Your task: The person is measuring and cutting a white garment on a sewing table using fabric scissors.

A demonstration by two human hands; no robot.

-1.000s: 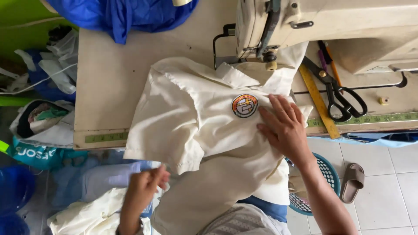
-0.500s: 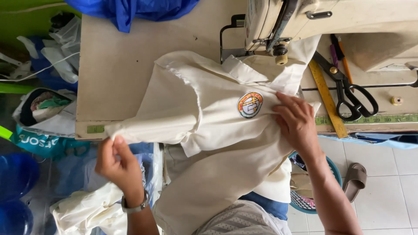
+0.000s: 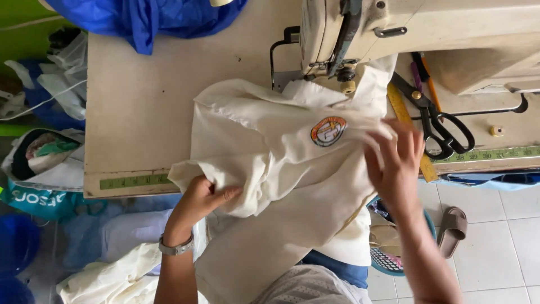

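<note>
A cream shirt [image 3: 264,146] with a round embroidered badge [image 3: 328,130] lies across the sewing table [image 3: 140,112], its far edge under the sewing machine's [image 3: 394,28] needle area. My left hand [image 3: 198,201], with a watch on the wrist, grips a fold of the shirt at the table's front edge. My right hand [image 3: 396,163] is spread with fingers apart on the shirt's right side, just right of the badge.
Black scissors [image 3: 436,121], a yellow ruler [image 3: 408,126] and a small bobbin [image 3: 496,131] lie right of the shirt. Blue cloth [image 3: 146,17] is heaped at the table's far edge. Bags and cloth piles [image 3: 45,163] crowd the floor left; a sandal [image 3: 453,229] and basket [image 3: 388,259] sit right.
My left hand rose from the cloth pile below the table and took hold of the shirt's left fold. My right hand shifted slightly right of the badge.
</note>
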